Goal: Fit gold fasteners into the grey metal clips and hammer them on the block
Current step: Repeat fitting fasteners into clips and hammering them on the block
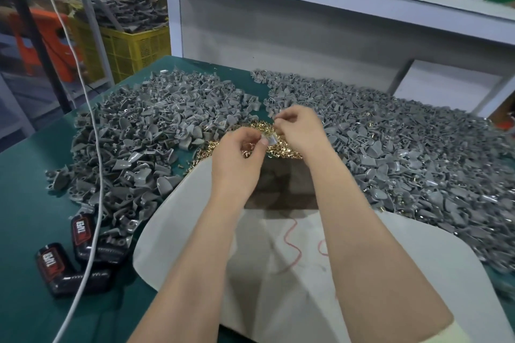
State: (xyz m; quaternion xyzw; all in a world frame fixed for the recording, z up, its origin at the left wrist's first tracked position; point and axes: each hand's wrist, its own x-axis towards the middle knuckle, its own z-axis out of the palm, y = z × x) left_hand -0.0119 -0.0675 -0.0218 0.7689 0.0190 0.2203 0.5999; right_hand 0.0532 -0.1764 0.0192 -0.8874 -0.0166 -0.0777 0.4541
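Nearest, draped on the near side of the gold fasteners [284, 152]: a white sheet [278, 273], with a dark brownish patch [284, 184] at its far edge, possibly the block, hard to tell. Left of the fasteners and nearer: black labelled packs [55, 262], crossed by a white cable [92, 175].

Directly over the fasteners: both hands at work. Pinched in the left hand [239, 147] grip, one grey clip [270, 139]; closed on its far edge, the right hand [299, 128] grip, with any fastener between those fingertips too small to make out. Looks like the fitting step, with no hammering yet.

Next, probably: seating a fastener squarely in the clip's hole, then clearing room on the block. No hammer in view.

Flanking the fasteners left and right: heaped loose clips [145, 125] on the green tabletop [33, 175], crowding any working space. Beyond the fasteners: a white shelf unit [306, 36]. Far left of them: a yellow crate [133, 47].
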